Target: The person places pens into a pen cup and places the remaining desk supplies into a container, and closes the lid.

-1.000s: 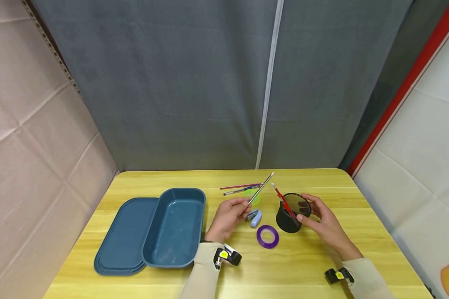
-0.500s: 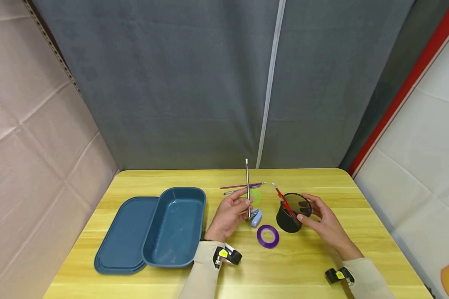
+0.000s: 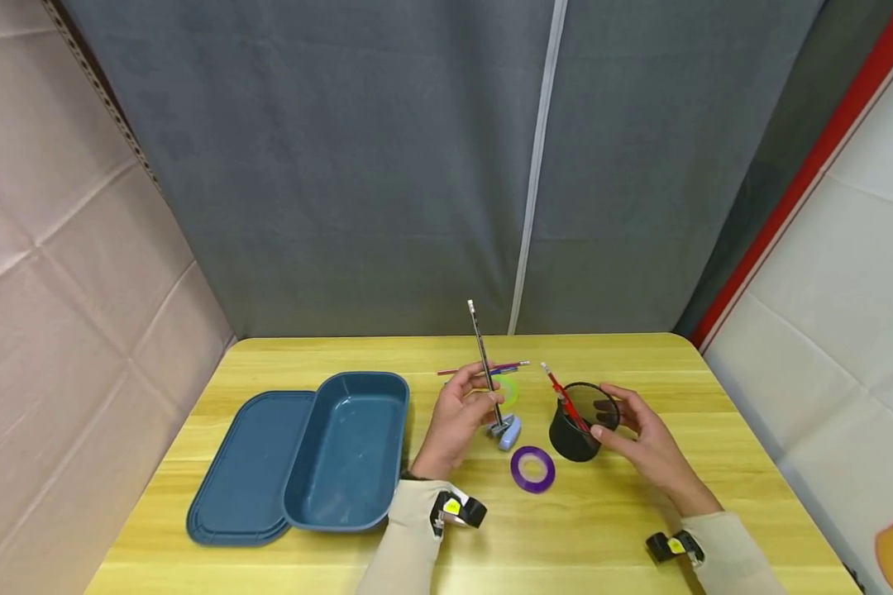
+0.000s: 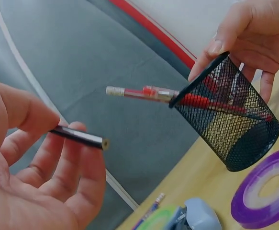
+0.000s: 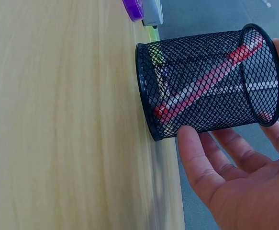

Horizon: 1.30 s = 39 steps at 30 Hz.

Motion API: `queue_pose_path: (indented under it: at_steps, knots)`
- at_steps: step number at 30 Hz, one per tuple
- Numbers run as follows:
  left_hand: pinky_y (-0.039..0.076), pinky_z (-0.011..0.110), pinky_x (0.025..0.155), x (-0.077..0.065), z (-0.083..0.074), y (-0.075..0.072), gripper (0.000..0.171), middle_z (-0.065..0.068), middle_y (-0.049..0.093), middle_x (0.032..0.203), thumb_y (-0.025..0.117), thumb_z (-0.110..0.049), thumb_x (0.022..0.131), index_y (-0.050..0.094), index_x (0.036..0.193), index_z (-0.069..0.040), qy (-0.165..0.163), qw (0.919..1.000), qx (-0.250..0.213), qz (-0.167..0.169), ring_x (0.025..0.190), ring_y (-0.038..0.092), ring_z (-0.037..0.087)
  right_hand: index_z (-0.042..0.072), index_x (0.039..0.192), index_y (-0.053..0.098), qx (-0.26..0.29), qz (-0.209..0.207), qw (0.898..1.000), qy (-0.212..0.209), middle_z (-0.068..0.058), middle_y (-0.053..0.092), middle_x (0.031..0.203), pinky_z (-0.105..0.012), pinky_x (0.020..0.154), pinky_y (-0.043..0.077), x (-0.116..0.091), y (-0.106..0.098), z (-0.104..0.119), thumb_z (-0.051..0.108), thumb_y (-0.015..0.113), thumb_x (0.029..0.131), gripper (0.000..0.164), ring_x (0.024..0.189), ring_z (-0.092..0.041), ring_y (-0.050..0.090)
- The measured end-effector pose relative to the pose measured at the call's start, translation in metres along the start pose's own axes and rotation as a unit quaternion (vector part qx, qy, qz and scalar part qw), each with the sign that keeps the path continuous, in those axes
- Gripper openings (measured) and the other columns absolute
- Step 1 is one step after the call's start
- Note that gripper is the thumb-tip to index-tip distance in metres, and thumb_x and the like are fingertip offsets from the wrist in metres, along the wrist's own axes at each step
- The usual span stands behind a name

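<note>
While the left hand (image 3: 457, 421) pinches a dark pencil (image 3: 483, 357) between thumb and fingers, the other fingers loosely bent, the right hand (image 3: 651, 446) grips a black mesh cup (image 3: 571, 444), thumb at the near rim and fingers spread round the side. Up goes the pencil's pale end, leaning a touch left, with its flat lower end on show in the left wrist view, and it's in the air, apart from the cup! Inside the mesh sit a red pen (image 4: 150, 90) and a pale-tipped pencil (image 4: 116, 91), both slanting out over the left of the rim. Below the left hand, on the desk (image 3: 565, 545), there's a small light-blue tool (image 3: 511, 433), with a purple tape roll (image 3: 517, 473) just in front and a green tape roll (image 3: 509, 388) behind. Farther back lie a blue pen (image 3: 508, 371) and a loose red pencil (image 3: 512, 364), partly masked by the hand. Over to the left, a blue tub (image 3: 346, 463) overlaps the edge of its flat blue lid (image 3: 256, 471).
</note>
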<state>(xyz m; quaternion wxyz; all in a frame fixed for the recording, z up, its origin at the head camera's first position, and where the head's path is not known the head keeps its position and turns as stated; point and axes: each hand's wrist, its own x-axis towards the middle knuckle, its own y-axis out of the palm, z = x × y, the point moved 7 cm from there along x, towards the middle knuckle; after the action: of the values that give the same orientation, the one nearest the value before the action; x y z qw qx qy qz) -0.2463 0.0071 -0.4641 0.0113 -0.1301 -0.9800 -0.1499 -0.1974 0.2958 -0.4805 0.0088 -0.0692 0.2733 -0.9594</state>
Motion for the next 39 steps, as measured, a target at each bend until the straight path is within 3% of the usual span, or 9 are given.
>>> queue_pose_path:
  at_steps: [3, 16, 26, 30, 36, 39]
  knots:
    - [0.061, 0.029, 0.080, -0.002, -0.009, 0.004, 0.045, 0.024, 0.065, 0.123, 0.066, -0.001, 0.098, 0.061, 0.141, -0.007, 0.018, 0.9992, 0.032, -0.013, 0.094, 0.069, 0.012, 0.018, 0.159, 0.044, 0.001, 0.000, 1.000, -0.001, -0.013, 0.065, 0.137, -0.023, 0.103, 0.048, 0.000, 0.000, -0.001, 0.025, 0.076, 0.100, 0.068, 0.120, -0.003, 0.058]
    - [0.064, 0.029, 0.081, -0.007, -0.026, 0.032, 0.027, 0.019, 0.069, 0.113, 0.067, -0.013, 0.105, 0.070, 0.131, -0.008, 0.068, 0.9932, 0.093, -0.012, 0.097, 0.073, 0.018, 0.015, 0.159, 0.044, 0.009, -0.001, 1.000, -0.005, -0.015, 0.064, 0.137, -0.017, 0.101, 0.046, 0.000, 0.001, 0.001, 0.023, 0.075, 0.100, 0.066, 0.117, 0.003, 0.056]
    - [0.065, 0.031, 0.082, -0.009, -0.028, 0.066, 0.028, 0.021, 0.069, 0.112, 0.067, -0.008, 0.103, 0.068, 0.130, -0.001, 0.103, 0.9921, 0.071, -0.010, 0.103, 0.074, 0.036, 0.016, 0.159, 0.044, 0.014, -0.002, 1.000, -0.001, -0.017, 0.063, 0.139, -0.014, 0.100, 0.043, 0.001, 0.001, -0.001, 0.024, 0.075, 0.101, 0.066, 0.119, -0.003, 0.056]
    - [0.065, 0.030, 0.083, -0.008, -0.025, 0.075, 0.027, 0.019, 0.070, 0.113, 0.068, -0.009, 0.103, 0.069, 0.129, -0.004, 0.116, 0.9910, 0.064, -0.016, 0.105, 0.073, 0.040, 0.016, 0.159, 0.044, 0.017, -0.002, 1.000, 0.000, -0.017, 0.064, 0.137, -0.015, 0.100, 0.044, 0.001, 0.000, -0.003, 0.023, 0.074, 0.101, 0.066, 0.119, -0.004, 0.057]
    - [0.065, 0.038, 0.086, -0.004, -0.018, 0.084, 0.024, 0.025, 0.071, 0.115, 0.068, -0.010, 0.102, 0.071, 0.126, -0.008, 0.128, 0.9893, 0.069, -0.017, 0.101, 0.075, 0.030, 0.015, 0.158, 0.045, 0.023, -0.001, 1.000, -0.009, -0.017, 0.065, 0.137, -0.014, 0.099, 0.045, 0.000, 0.001, -0.002, 0.022, 0.074, 0.101, 0.065, 0.118, -0.004, 0.059]
    - [0.065, 0.033, 0.083, -0.002, -0.013, 0.086, 0.023, 0.021, 0.073, 0.114, 0.069, -0.009, 0.102, 0.072, 0.124, -0.010, 0.122, 0.9894, 0.076, -0.019, 0.099, 0.075, 0.023, 0.014, 0.158, 0.044, 0.026, -0.001, 1.000, -0.012, -0.018, 0.065, 0.136, -0.014, 0.098, 0.045, 0.000, 0.002, -0.001, 0.021, 0.074, 0.100, 0.065, 0.118, -0.005, 0.060]
